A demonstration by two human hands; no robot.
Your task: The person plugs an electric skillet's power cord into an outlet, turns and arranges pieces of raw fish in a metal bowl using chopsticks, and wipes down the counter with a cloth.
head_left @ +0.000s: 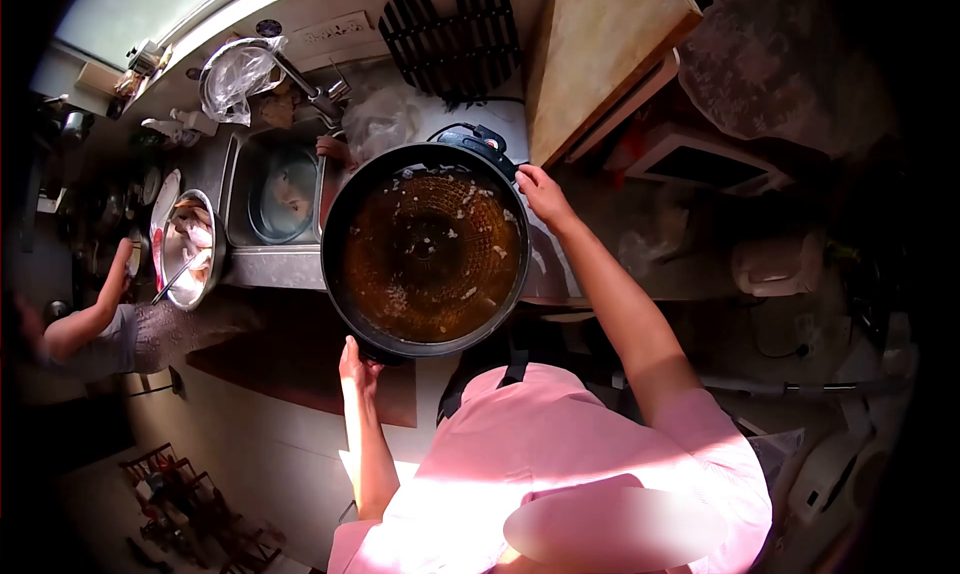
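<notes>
A wide round black electric frying pan (348, 324) is held over the front edge of the counter. Brownish liquid (430, 259) with pale floating bits covers its dimpled bottom. At the pan's near left edge, my left hand (358, 369) grips the handle, which is mostly hidden. My right hand (543, 196) is closed around the handle on the far right side. A dark control fitting (485, 142) with a cord sits behind the far rim.
Left of the pan, the sink (234, 189) contains a basin (262, 199) of water. Farther left, another person's arm (95, 309) is near a metal bowl (210, 289) of raw meat pieces. A slatted black rack (450, 39) leans at the back. A wooden board (590, 59) stands right.
</notes>
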